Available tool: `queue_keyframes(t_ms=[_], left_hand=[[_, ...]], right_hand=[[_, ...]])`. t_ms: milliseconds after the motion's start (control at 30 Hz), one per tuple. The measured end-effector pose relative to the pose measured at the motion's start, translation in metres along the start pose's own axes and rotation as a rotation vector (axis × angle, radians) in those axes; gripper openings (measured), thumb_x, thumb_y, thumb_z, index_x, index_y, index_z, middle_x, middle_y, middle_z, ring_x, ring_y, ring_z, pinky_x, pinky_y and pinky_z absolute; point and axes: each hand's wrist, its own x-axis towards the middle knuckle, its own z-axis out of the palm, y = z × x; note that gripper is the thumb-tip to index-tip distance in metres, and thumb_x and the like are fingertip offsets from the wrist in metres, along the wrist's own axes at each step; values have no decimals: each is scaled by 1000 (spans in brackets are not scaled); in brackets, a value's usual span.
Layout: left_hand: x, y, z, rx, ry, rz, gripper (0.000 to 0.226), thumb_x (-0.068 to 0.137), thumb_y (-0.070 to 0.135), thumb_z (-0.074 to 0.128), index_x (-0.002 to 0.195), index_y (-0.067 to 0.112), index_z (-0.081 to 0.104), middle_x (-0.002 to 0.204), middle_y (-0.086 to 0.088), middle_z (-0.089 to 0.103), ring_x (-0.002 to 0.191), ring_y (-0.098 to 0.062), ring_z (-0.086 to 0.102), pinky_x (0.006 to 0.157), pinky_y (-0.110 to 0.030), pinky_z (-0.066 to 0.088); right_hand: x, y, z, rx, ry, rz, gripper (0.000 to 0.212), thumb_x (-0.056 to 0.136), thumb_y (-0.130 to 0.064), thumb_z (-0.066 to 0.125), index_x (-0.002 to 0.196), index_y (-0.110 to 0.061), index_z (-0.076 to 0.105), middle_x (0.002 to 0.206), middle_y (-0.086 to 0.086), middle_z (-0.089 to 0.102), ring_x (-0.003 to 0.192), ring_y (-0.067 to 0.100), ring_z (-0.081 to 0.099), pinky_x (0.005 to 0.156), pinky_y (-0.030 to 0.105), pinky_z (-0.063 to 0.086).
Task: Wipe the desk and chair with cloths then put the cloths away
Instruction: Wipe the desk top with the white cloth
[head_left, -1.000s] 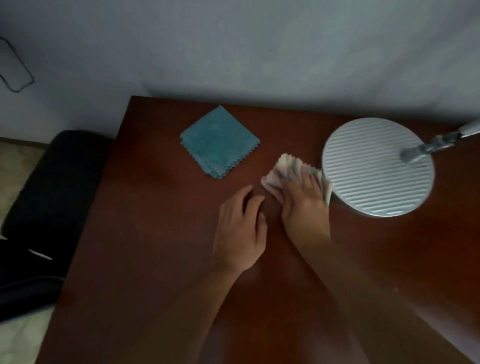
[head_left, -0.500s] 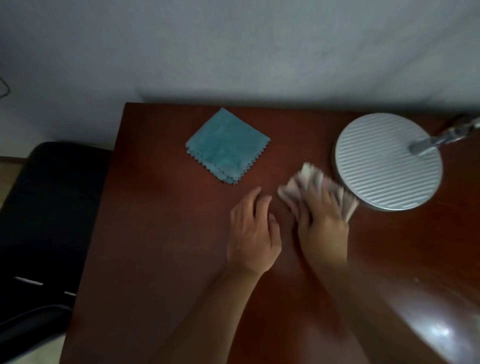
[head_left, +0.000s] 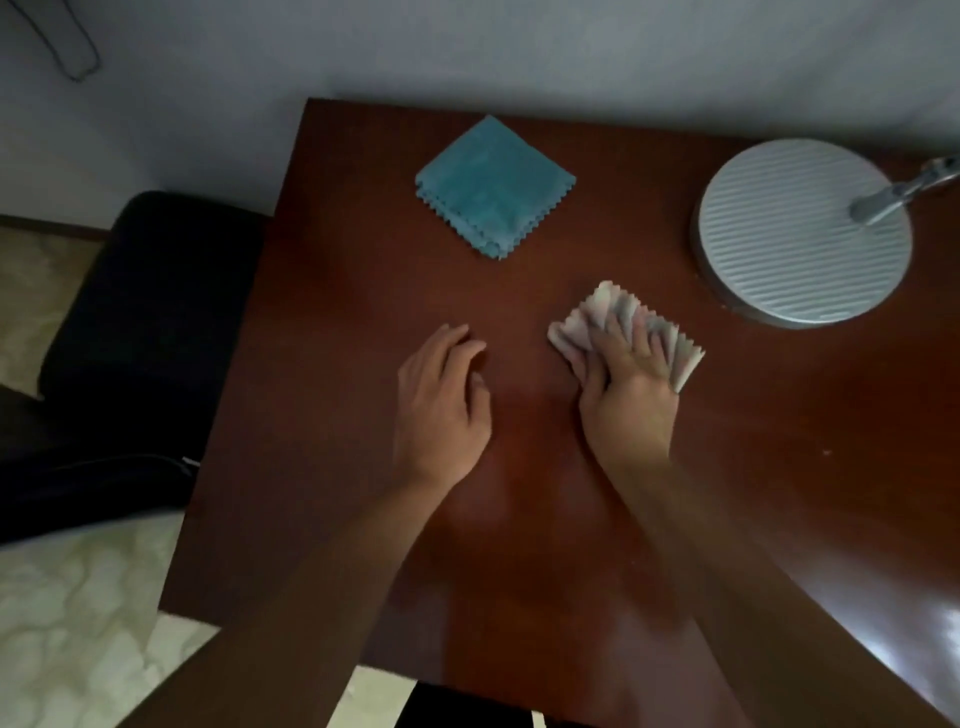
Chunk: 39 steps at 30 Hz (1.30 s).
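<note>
Right hand (head_left: 626, 395): palm down on the pale cloth (head_left: 631, 327), fingers spread and nearly straight, pressing it flat to the desk (head_left: 363, 312); no curl round the fabric that shows, thumb lies along the cloth's left edge.
Pale cloth: folded, pinked zigzag edges fanning out past the fingertips; sits right of desk centre, near the lamp base (head_left: 802, 231) but apart from it.
Left hand (head_left: 441, 400): palm down on bare wood just left of the right hand, fingers loosely bent, holding nothing; a gap of desk between the two hands.
Blue cloth (head_left: 493, 184): folded square, turned like a diamond, zigzag edges along its lower sides; lies flat toward the desk's back edge, well apart from both hands, untouched.
Desk: dark reddish wood, glossy; bright glare at the lower right corner; back edge meets the wall (head_left: 519, 47).
Lamp base: round, ribbed, silver-grey disc at the right back of the desk, a metal stem (head_left: 904, 192) rising off to the right edge of view.
Chair (head_left: 150, 312): black seat on the desk's left side, close against it.
Floor (head_left: 67, 623): pale, mottled pattern, seen at lower left.
Cord (head_left: 72, 47): thin dark loop on the wall, upper left.
</note>
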Motion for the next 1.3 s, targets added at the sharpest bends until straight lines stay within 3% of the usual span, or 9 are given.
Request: queue_keyframes(t_ms=[100, 200, 333, 533, 833, 933, 1067, 1233, 1300], left_hand=[[-47, -14, -18, 78, 21, -77, 36, 90, 12, 52, 124, 10, 64, 138, -6, 58, 136, -22, 47, 111, -37, 32], [-97, -18, -27, 189, 33, -96, 36, 87, 13, 53, 121, 12, 66, 133, -5, 61, 129, -23, 53, 105, -46, 37], [-158, 6, -26, 256, -63, -76, 45, 77, 16, 46, 118, 15, 66, 130, -2, 62, 121, -20, 57, 99, -42, 32], [-187, 89, -10, 286, -342, -59, 63, 70, 26, 47, 133, 19, 56, 134, -2, 57, 120, -21, 54, 97, -42, 37], [-176, 157, 0, 192, -436, 73, 44, 87, 21, 53, 130, 21, 58, 128, 0, 58, 122, -21, 52, 98, -39, 36], [-178, 154, -4, 214, -461, 24, 44, 90, 25, 50, 134, 24, 53, 133, 3, 54, 124, -20, 49, 99, -37, 36], [-188, 149, -14, 230, -497, -34, 42, 93, 25, 49, 135, 25, 52, 135, 4, 53, 125, -19, 48, 101, -35, 36], [-197, 144, -25, 188, -469, -93, 39, 94, 21, 51, 133, 24, 54, 129, 3, 55, 121, -19, 50, 104, -32, 36], [-196, 147, -27, 181, -470, -139, 40, 95, 21, 51, 134, 24, 53, 129, 2, 54, 121, -20, 50, 104, -32, 37]], right_hand=[[-43, -29, 9, 48, -41, -133, 41, 96, -28, 44, 128, -11, 62, 137, 18, 56, 130, 37, 49, 111, 52, 37], [-110, -43, 17, 78, -89, -290, 37, 96, -30, 48, 123, -13, 67, 132, 11, 62, 130, 32, 51, 112, 45, 36], [-164, -36, 4, 86, -158, -340, 36, 96, -34, 47, 113, -16, 74, 125, 4, 67, 126, 28, 56, 108, 43, 42], [-180, 34, -55, 59, -268, -116, 39, 95, -36, 57, 128, -16, 64, 143, 7, 52, 141, 32, 37, 118, 47, 27], [-126, 163, -137, -120, -245, 280, 55, 99, -28, 45, 152, -21, 31, 160, 13, 24, 147, 38, 13, 121, 49, 10], [-108, 157, -135, -182, -294, 260, 55, 100, -30, 42, 153, -21, 26, 160, 13, 23, 145, 40, 17, 120, 52, 10], [-127, 145, -124, -205, -352, -40, 50, 101, -33, 43, 150, -28, 34, 160, 5, 25, 148, 32, 16, 122, 48, 7], [-83, 168, -139, -45, -240, 268, 49, 101, -32, 45, 149, -34, 36, 160, 6, 24, 149, 30, 12, 121, 48, 10], [-99, 146, -129, -69, -211, 237, 51, 98, -26, 48, 148, -28, 38, 159, 11, 27, 147, 33, 17, 121, 50, 10]])
